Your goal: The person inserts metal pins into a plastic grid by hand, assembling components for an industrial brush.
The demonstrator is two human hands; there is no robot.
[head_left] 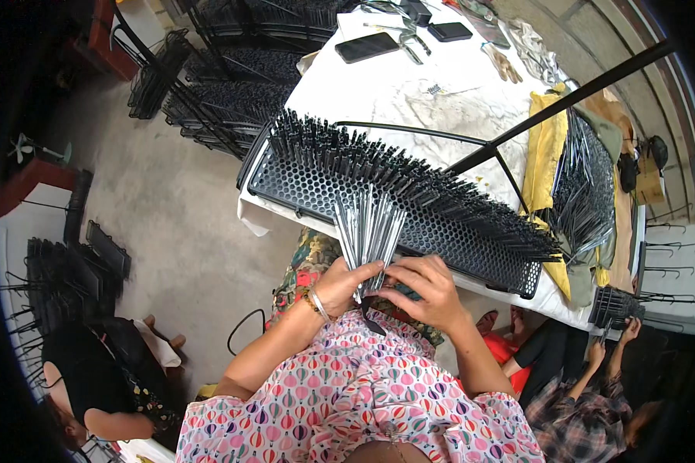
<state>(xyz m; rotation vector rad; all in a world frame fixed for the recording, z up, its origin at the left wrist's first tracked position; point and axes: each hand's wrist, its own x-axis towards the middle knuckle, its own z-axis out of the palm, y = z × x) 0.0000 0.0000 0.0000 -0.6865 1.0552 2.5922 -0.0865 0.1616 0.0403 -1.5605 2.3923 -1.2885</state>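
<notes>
My left hand (340,287) is closed around a fanned bundle of thin, shiny silver-and-dark rods (371,228), its thumb pressed across them. The rods point away from me, and their far ends overlap the near edge of a long black perforated rack (309,185). My right hand (428,289) meets the bundle's right side near the lower ends, fingers bent against the rods. Many slim black rods (394,174) stand upright in the rack's far rows of holes, while its near rows show bare holes. A dark pointed piece (374,326) hangs below my hands.
A white-covered table (409,85) carries the rack, phones (367,48) and a glove (502,63). A black bar (564,104) slants above it. More loose rods (583,193) lie on yellow cloth at right. Filled racks stand at back left. Other people (587,409) sit at both sides.
</notes>
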